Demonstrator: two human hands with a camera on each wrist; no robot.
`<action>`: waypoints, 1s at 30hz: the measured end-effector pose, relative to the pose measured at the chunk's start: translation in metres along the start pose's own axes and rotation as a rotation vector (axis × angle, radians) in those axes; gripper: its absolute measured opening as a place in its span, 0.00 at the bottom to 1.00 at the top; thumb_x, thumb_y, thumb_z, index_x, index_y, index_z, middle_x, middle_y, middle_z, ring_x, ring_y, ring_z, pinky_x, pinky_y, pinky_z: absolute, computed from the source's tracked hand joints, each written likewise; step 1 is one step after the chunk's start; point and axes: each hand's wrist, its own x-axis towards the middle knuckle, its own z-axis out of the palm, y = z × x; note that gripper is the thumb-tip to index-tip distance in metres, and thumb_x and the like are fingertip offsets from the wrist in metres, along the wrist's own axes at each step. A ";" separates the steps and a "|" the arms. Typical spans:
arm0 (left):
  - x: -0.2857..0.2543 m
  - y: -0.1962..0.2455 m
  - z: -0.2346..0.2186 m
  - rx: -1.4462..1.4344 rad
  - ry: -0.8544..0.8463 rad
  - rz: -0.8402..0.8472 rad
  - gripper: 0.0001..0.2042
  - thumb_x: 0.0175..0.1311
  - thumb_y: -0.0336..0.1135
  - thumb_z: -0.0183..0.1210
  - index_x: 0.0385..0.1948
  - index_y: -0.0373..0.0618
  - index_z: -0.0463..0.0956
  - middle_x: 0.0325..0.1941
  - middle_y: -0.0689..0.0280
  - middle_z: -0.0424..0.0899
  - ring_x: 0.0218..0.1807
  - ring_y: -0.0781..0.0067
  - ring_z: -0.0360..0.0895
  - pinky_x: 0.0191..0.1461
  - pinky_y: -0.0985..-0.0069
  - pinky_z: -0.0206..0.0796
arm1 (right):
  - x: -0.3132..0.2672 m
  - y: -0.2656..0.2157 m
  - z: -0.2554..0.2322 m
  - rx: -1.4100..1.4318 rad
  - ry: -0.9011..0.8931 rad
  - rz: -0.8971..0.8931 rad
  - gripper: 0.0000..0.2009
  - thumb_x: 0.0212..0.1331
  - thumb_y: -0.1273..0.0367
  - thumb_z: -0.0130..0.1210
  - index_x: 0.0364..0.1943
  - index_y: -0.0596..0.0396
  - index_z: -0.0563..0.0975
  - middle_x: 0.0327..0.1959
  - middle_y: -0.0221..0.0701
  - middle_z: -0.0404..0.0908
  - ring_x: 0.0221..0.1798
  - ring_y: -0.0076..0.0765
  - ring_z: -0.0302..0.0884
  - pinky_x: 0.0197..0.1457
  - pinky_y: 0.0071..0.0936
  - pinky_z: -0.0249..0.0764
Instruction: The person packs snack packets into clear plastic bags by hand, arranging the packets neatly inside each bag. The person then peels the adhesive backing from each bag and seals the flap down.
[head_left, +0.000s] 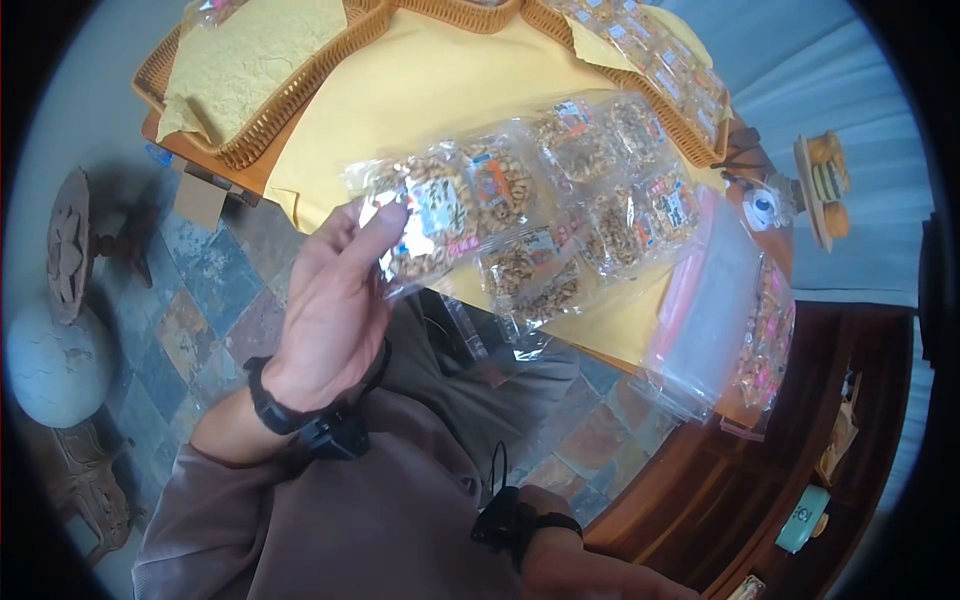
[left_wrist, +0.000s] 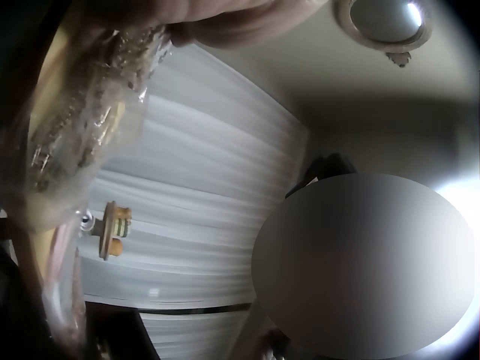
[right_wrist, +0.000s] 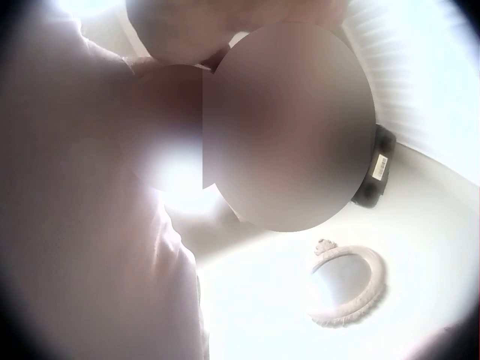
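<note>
In the head view my left hand (head_left: 335, 295) pinches the near left corner of a large clear bag of snack packets (head_left: 540, 260), thumb on top. The packets hold light brown, clustered pieces and carry small printed labels. Held out flat, the bag overlaps the yellow cloth (head_left: 400, 90) on the table. The left wrist view shows the crinkled bag (left_wrist: 90, 127) hanging beneath the fingers (left_wrist: 247, 22). My right hand (head_left: 545, 500) is low in front of my body, partly hidden by its wrist camera; I cannot tell how its fingers lie.
Clear plastic bags with pink edges (head_left: 685, 310) lie at the table's right corner, beside pink-labelled packets (head_left: 768, 340). Wicker trays (head_left: 265, 135) line the far side. A wooden shelf unit (head_left: 700, 500) stands at right; a pale round object (head_left: 60, 365) is at left.
</note>
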 end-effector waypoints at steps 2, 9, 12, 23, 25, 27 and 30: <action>-0.010 -0.002 0.002 0.144 0.025 0.133 0.13 0.78 0.31 0.54 0.56 0.31 0.69 0.57 0.56 0.83 0.57 0.71 0.83 0.62 0.70 0.77 | 0.000 -0.001 -0.007 0.106 -0.069 0.125 0.15 0.67 0.76 0.57 0.57 0.53 0.75 0.51 0.31 0.74 0.54 0.35 0.71 0.48 0.27 0.72; 0.008 -0.010 0.019 -0.095 0.015 0.059 0.13 0.78 0.34 0.54 0.56 0.37 0.74 0.57 0.64 0.81 0.55 0.73 0.83 0.56 0.71 0.80 | 0.004 -0.014 -0.015 0.077 -0.183 0.255 0.13 0.67 0.76 0.57 0.55 0.53 0.75 0.50 0.30 0.74 0.53 0.32 0.70 0.45 0.25 0.71; -0.007 -0.005 0.001 -0.031 0.054 0.065 0.14 0.77 0.32 0.55 0.57 0.34 0.70 0.55 0.58 0.83 0.53 0.70 0.85 0.59 0.67 0.80 | 0.003 -0.010 -0.013 0.023 -0.151 0.159 0.15 0.67 0.76 0.57 0.57 0.54 0.75 0.52 0.30 0.75 0.55 0.34 0.71 0.48 0.26 0.72; -0.010 -0.009 -0.006 0.430 -0.084 0.131 0.15 0.72 0.26 0.62 0.52 0.37 0.67 0.48 0.64 0.86 0.43 0.82 0.83 0.41 0.84 0.77 | 0.000 -0.009 -0.008 0.029 -0.092 0.191 0.14 0.67 0.76 0.58 0.56 0.55 0.75 0.52 0.31 0.75 0.54 0.35 0.71 0.48 0.28 0.73; -0.005 -0.008 -0.002 0.479 -0.074 0.052 0.14 0.72 0.27 0.62 0.52 0.37 0.67 0.48 0.64 0.86 0.44 0.82 0.84 0.38 0.85 0.77 | 0.001 -0.013 -0.008 0.005 -0.116 0.222 0.13 0.67 0.76 0.58 0.53 0.55 0.75 0.50 0.29 0.74 0.51 0.34 0.71 0.47 0.27 0.73; -0.002 -0.016 0.002 0.424 -0.100 0.058 0.14 0.73 0.29 0.61 0.53 0.36 0.68 0.48 0.63 0.86 0.44 0.82 0.84 0.34 0.86 0.77 | 0.003 -0.014 -0.010 -0.027 -0.140 0.247 0.11 0.66 0.76 0.58 0.50 0.54 0.75 0.47 0.28 0.73 0.49 0.33 0.71 0.45 0.27 0.72; -0.009 -0.014 0.017 0.303 -0.069 -0.019 0.14 0.73 0.28 0.61 0.53 0.36 0.68 0.50 0.61 0.85 0.44 0.82 0.84 0.37 0.85 0.79 | 0.004 -0.007 -0.008 -0.085 -0.174 0.205 0.09 0.66 0.77 0.57 0.48 0.55 0.74 0.44 0.28 0.72 0.47 0.32 0.70 0.47 0.27 0.72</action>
